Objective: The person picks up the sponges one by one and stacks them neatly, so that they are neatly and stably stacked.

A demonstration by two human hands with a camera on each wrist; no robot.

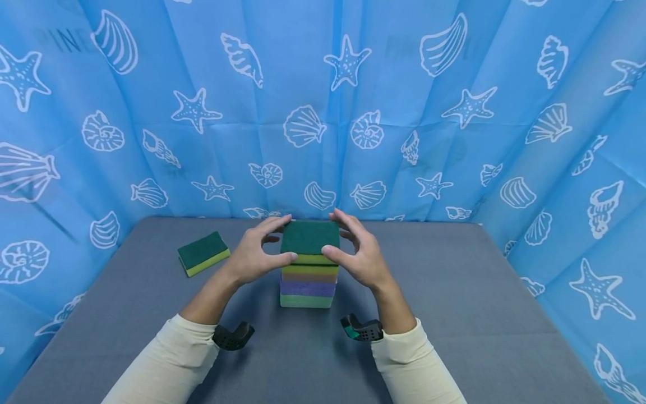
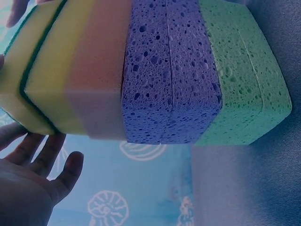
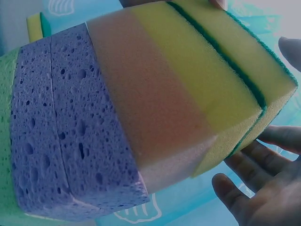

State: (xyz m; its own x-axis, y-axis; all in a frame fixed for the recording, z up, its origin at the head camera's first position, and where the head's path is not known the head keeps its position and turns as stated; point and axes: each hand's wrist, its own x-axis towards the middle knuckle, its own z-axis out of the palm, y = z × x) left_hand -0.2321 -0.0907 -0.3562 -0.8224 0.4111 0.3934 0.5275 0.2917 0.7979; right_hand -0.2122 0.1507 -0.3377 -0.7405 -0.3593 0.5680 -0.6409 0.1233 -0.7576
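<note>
Your left hand (image 1: pixel 254 255) and right hand (image 1: pixel 359 255) come in from either side of the sponge stack (image 1: pixel 308 275), which stands near the middle of the grey table (image 1: pixel 454 314). Both wrists are raised, the forearms angled inward, so the hands face each other across the stack's top. Your fingers curl over the dark green top sponge (image 1: pixel 310 238) at its far edge, while each thumb presses its near yellow side, so both hands grip that top sponge between thumb and fingers. Below it lie yellow, pinkish, purple and light green layers. A lone green and yellow sponge (image 1: pixel 203 253) lies apart, on your left of the table.
</note>
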